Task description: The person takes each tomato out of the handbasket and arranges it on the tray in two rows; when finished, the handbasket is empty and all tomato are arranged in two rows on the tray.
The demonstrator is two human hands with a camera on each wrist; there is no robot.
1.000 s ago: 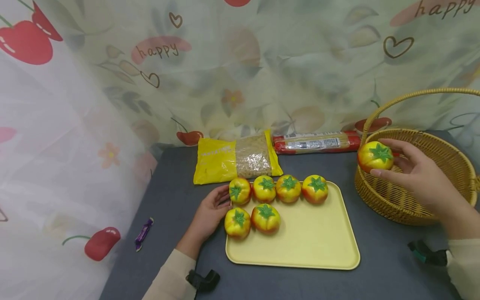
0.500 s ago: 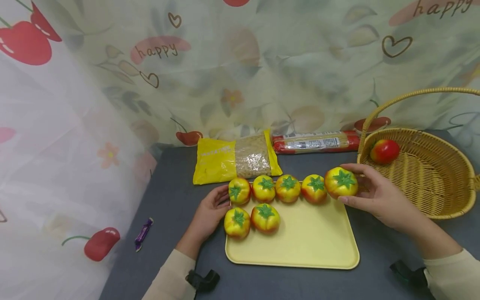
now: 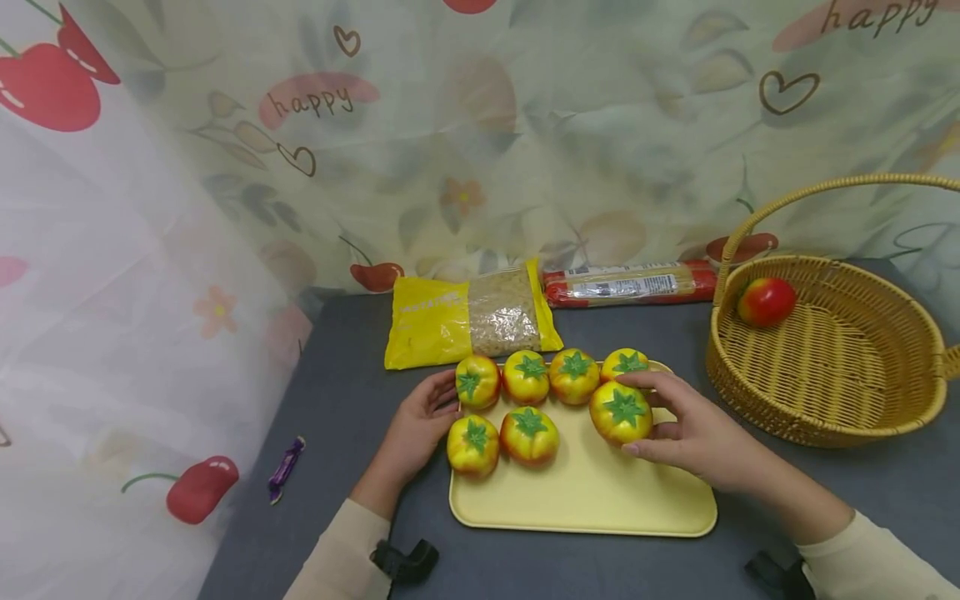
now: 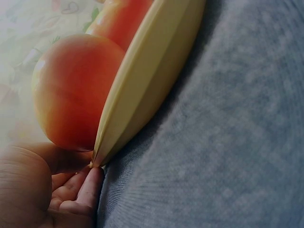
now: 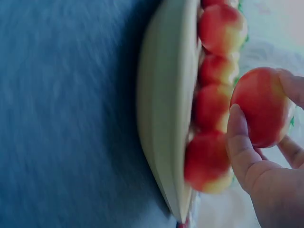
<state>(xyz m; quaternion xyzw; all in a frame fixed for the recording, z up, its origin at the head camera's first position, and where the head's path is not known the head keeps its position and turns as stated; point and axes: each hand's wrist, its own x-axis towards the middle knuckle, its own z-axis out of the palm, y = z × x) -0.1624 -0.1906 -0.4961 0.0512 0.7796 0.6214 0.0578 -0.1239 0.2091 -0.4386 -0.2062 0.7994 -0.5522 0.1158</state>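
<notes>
My right hand (image 3: 697, 433) grips a yellow-and-red persimmon-like fruit (image 3: 621, 414) with a green star-shaped calyx, above the right half of the pale yellow tray (image 3: 585, 504). In the right wrist view, thumb and fingers curl round the red underside of this held fruit (image 5: 261, 107). Several matching fruits form a row along the tray's back edge, and the held one partly covers the rightmost fruit (image 3: 625, 362). Two more, a left fruit (image 3: 472, 447) and a right fruit (image 3: 530, 437), sit in front. My left hand (image 3: 420, 421) pinches the tray's left rim, as the left wrist view shows.
A wicker basket (image 3: 813, 429) with a tall handle stands right of the tray, one red fruit (image 3: 767, 302) inside. Behind the tray lie a yellow bag (image 3: 431, 321) and a red-ended noodle packet (image 3: 626, 285). A purple-wrapped candy (image 3: 287, 471) lies at left.
My right hand has carried the fruit leftward from over the basket to over the tray, uncovering the red fruit in the basket. My left hand has stayed at the tray's left rim.
</notes>
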